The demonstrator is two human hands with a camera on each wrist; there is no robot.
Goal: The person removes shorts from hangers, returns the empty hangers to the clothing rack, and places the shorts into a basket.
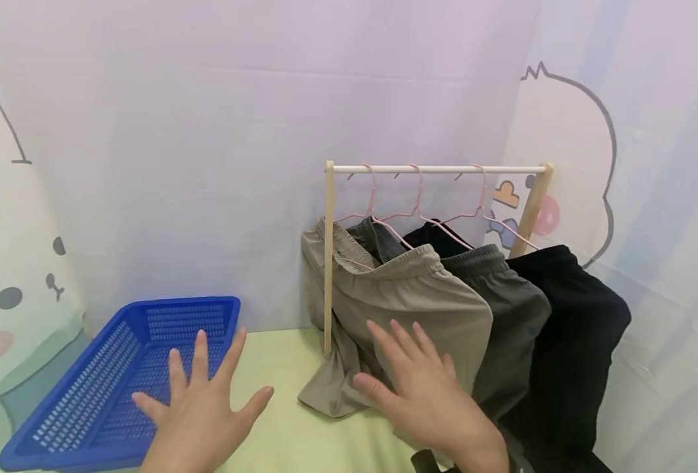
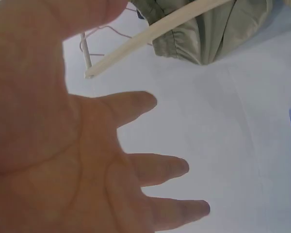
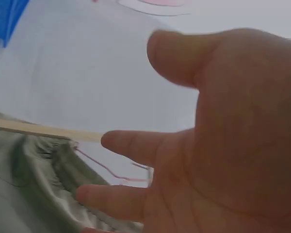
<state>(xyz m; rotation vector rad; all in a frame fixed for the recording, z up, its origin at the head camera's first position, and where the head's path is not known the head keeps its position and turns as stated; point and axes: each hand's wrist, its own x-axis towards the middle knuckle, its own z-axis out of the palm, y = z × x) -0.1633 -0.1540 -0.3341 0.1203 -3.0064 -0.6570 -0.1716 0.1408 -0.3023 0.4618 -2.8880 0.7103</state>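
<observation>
My left hand (image 1: pixel 201 414) is spread in the air in front of the blue basket (image 1: pixel 83 368), fingers apart and nothing held. My right hand (image 1: pixel 434 401), also spread and holding nothing, hovers before the khaki pants (image 1: pixel 419 295). From this view I cannot tell whether its fingertips touch the cloth. In the right wrist view the same khaki pants (image 3: pixel 19 170) appear beyond the fingers. Dark grey pants (image 1: pixel 508 315) and black pants (image 1: pixel 585 328) hang behind the khaki pair. Each pair is on a pink hanger (image 1: pixel 418 190).
A small rack with a white rail (image 1: pixel 443 170) and wooden posts (image 1: pixel 328 263) carries the hangers. Pale green cloth (image 1: pixel 278 374) covers the table between basket and rack. A light curtain (image 1: pixel 177 164) with cartoon animals closes off the back and sides.
</observation>
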